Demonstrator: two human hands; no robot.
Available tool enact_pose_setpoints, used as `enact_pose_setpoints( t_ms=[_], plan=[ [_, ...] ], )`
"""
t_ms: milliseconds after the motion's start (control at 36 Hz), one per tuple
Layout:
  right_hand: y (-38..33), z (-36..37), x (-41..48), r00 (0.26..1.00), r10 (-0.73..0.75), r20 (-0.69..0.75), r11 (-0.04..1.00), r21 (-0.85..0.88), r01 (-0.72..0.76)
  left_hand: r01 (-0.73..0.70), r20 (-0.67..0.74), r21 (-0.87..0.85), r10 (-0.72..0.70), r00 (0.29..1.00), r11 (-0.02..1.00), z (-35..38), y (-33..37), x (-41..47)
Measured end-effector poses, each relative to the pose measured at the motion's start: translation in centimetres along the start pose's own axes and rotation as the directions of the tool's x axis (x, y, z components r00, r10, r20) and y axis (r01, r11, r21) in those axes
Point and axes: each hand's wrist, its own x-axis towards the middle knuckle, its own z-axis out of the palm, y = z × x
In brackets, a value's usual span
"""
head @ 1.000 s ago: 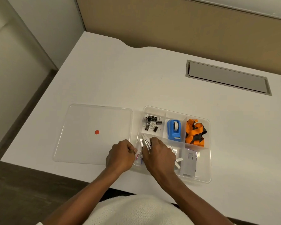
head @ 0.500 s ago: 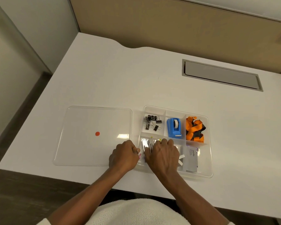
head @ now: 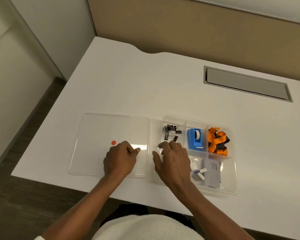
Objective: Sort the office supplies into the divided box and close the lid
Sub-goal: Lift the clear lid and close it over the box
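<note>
A clear divided box (head: 233, 172) sits near the table's front edge. Its back row holds black binder clips (head: 171, 132), a blue tape dispenser (head: 195, 138) and an orange-and-black lanyard (head: 216, 142). The front compartments hold small white packets (head: 198, 174) and a white booklet (head: 214, 172). The clear lid (head: 97, 135), marked with a red dot (head: 113, 142), lies flat to the left of the box. My left hand (head: 119, 160) rests over the lid's right part, fingers loosely curled and empty. My right hand (head: 173, 158) hovers spread over the box's front-left compartment, hiding what lies there.
A grey cable hatch (head: 246, 84) is set into the white table (head: 145, 84) at the back right. A tan partition (head: 180, 26) stands behind the table. The table's left edge drops to dark floor (head: 24, 118).
Both hands let go of the white pens over the front-left compartment. My left hand moved left onto the lid. My right hand's fingers spread apart.
</note>
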Motion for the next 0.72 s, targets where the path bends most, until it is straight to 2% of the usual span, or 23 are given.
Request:
enact_pose_setpoints(
  t_ms=[139, 222, 361, 472, 583, 722],
  plan=[
    [-3.0, 0.6, 1.8, 0.990, -0.081, 0.115, 0.977, 0.207, 0.056, 0.101, -0.162, 0.038, -0.094, 0.982, 0.994, -4.0, -3.1, 3.4],
    [-4.3, 1.6, 3.0, 0.975, -0.125, 0.182, 0.984, 0.146, 0.099, 0.153, -0.225, 0.088, -0.130, 0.966, 0.984, -5.8, -5.0, 5.4],
    [-6.1, 3.4, 4.8, 0.937, -0.089, 0.338, 0.996, 0.038, 0.081, 0.285, -0.215, 0.208, -0.240, 0.947, 0.936, -6.8, -7.0, 7.7],
    [-7.1, 4.9, 5.6, 0.819, 0.061, 0.571, 0.997, -0.001, -0.073, 0.328, -0.237, 0.225, -0.275, 0.932, 0.917, -6.2, -7.5, 8.2],
    [-7.8, 5.7, 5.5, 0.798, 0.171, 0.577, 0.963, 0.072, -0.258, 0.380, -0.225, 0.204, -0.335, 0.915, 0.902, -5.3, -7.8, 8.5],
    [-8.2, 5.8, 5.3, 0.850, 0.224, 0.476, 0.919, 0.188, -0.347, 0.437, -0.211, 0.127, -0.406, 0.889, 0.891, -5.1, -7.8, 9.1]
  ],
)
